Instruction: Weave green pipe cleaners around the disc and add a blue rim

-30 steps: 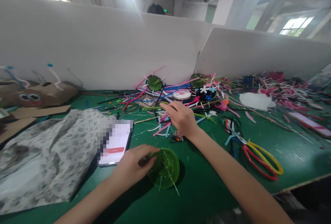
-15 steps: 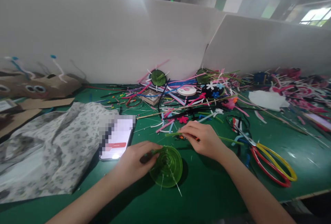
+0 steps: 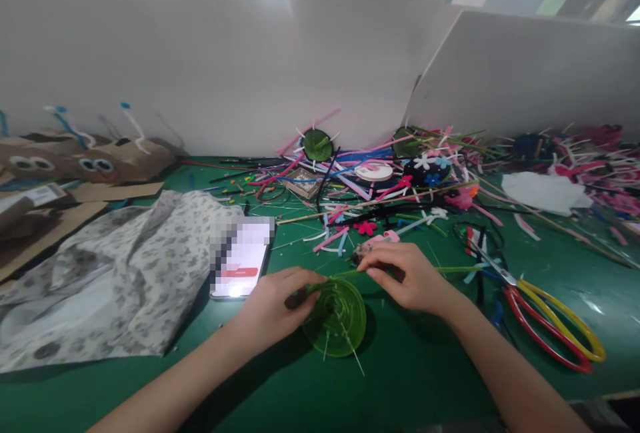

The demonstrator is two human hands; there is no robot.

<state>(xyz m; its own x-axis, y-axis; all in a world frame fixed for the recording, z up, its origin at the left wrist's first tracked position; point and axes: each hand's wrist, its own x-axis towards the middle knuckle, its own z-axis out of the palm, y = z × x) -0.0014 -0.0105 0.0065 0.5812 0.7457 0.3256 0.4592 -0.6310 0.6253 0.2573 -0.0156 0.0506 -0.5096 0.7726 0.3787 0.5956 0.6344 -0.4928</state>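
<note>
A round, coiled green disc [image 3: 350, 326] lies near the front of the green table, with thin clear strands sticking out of its middle. My left hand [image 3: 273, 303] pinches its upper left rim between thumb and fingers. Just up and to the right, my right hand [image 3: 403, 273] is closed on a thin green pipe cleaner [image 3: 457, 269]. One end of that strip reaches the disc's top edge near my left fingertips; the other runs right toward the scissors. Whether the strip joins the coil is hard to make out.
Scissors [image 3: 550, 320] with red and yellow handles lie at right. A phone [image 3: 243, 256] and a patterned cloth [image 3: 125, 266] are at left. Behind my hands sits a heap of colored pipe cleaners [image 3: 345, 186], before a white partition [image 3: 225, 60]. Brown cardboard figures [image 3: 120, 163] stand far left.
My right hand has come down toward the disc, bringing the strip's end to its upper rim. My left hand keeps its pinch. The whole view has shifted slightly.
</note>
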